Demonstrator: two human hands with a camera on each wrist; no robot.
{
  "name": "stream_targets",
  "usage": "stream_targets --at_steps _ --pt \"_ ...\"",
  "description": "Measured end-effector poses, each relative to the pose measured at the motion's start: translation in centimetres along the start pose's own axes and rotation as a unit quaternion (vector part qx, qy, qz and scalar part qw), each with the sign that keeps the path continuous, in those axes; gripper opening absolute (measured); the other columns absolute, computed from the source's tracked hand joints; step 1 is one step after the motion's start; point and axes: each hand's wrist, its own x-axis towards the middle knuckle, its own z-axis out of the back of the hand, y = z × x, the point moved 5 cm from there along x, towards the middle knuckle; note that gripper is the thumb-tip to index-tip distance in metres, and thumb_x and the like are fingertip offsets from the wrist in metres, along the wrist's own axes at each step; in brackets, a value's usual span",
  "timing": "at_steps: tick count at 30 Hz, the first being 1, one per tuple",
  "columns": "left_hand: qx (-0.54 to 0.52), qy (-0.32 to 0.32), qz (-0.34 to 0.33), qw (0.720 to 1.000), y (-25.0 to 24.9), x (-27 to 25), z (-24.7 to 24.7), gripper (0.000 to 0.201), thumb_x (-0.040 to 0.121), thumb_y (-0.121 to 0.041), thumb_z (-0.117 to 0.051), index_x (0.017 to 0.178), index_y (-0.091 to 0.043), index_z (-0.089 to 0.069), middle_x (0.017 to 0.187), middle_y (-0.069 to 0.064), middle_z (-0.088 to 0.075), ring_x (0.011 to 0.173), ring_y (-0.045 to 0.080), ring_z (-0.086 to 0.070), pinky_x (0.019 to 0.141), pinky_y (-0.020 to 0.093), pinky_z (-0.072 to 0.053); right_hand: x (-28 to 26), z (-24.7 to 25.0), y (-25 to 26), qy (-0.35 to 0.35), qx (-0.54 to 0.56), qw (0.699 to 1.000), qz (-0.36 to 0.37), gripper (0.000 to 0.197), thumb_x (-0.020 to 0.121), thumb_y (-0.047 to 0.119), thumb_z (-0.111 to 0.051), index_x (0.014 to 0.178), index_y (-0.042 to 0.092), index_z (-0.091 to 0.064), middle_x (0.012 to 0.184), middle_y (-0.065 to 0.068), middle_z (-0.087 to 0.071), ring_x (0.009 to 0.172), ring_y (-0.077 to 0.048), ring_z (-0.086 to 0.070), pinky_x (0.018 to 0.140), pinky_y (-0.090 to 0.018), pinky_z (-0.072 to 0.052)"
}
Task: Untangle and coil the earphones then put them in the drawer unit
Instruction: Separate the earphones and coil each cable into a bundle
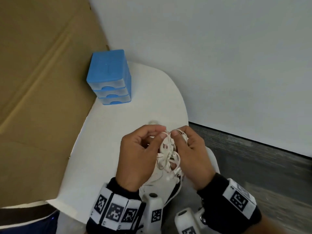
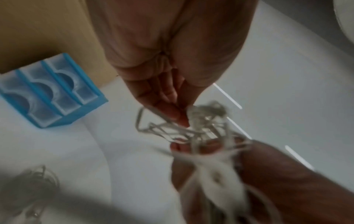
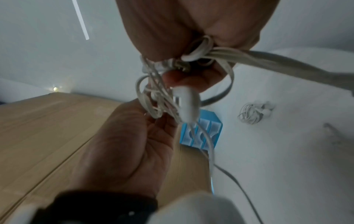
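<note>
— Between the two hands, what's being held?
— A tangled bunch of white wired earphones. The left hand pinches strands near the top of the knot between thumb and fingertips, and the right hand has its fingers curled round the other side of the same bunch, with loops running over them. Both hands are raised above the near edge of the white table.
— Can you see an earbud?
— From the right wrist view, one white earbud hangs just below the right hand's fingers, with cord trailing down from it. From the left wrist view the tangle is blurred, so I can't follow single strands.
— And the drawer unit?
— A small blue drawer unit with three translucent drawers stands well beyond the left hand, against a cardboard sheet. All three drawers look closed.
— Anything else on the table?
— Beyond the right hand, in its wrist view, a second bundle of white earphones lies loosely wound on the tabletop, apart from the drawer unit.
</note>
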Motion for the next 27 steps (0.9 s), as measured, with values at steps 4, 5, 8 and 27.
stream_targets --at_steps 4,5,8,27 --pt "0.093 0.047 -0.060 0.993 -0.6 0.4 -1.2 0.018 0.083 -0.008 -0.073 0.087 -0.025 -0.077 0.072 -0.011 -0.074 0.062 0.005 -0.063 0.066 0.025 -0.054 -0.1 2.6 -0.6 0.028 0.041 0.998 -0.035 0.021 0.098 0.013 -0.054 0.078 0.007 -0.060 0.063 -0.008 -0.054 0.056 -0.019 -0.047 0.050 -0.030 -0.041" --pt "0.124 0.057 -0.080 0.987 -0.8 0.4 -1.4 0.018 0.083 -0.010 -0.073 0.088 -0.026 -0.077 0.074 -0.015 -0.073 0.065 0.004 -0.061 0.066 0.022 -0.051 -0.3 3.1 -0.7 0.033 0.051 0.997 -0.043 0.021 0.098 0.014 -0.055 0.078 0.009 -0.061 0.063 -0.011 -0.052 0.056 -0.021 -0.044 0.051 -0.031 -0.039" --pt "0.158 0.064 -0.077 0.982 -0.8 0.2 -1.7 0.012 0.085 -0.017 -0.072 0.089 -0.027 -0.077 0.072 -0.021 -0.069 0.067 0.000 -0.059 0.066 0.017 -0.047 -0.5 4.0 -0.4 0.056 0.053 0.996 -0.049 0.022 0.098 0.015 -0.055 0.077 0.013 -0.060 0.062 -0.011 -0.049 0.050 -0.019 -0.041 0.046 -0.028 -0.037" --pt "0.095 0.300 0.087 0.945 1.1 -4.5 0.4 0.053 0.094 -0.055 -0.049 0.072 -0.017 -0.079 0.077 -0.006 -0.075 0.067 0.007 -0.063 0.072 0.021 -0.048 -0.9 2.6 1.2 0.099 0.019 0.995 -0.008 0.019 0.099 0.016 -0.054 0.082 0.008 -0.053 0.053 -0.003 -0.035 0.049 -0.021 -0.031 0.046 -0.028 -0.032"
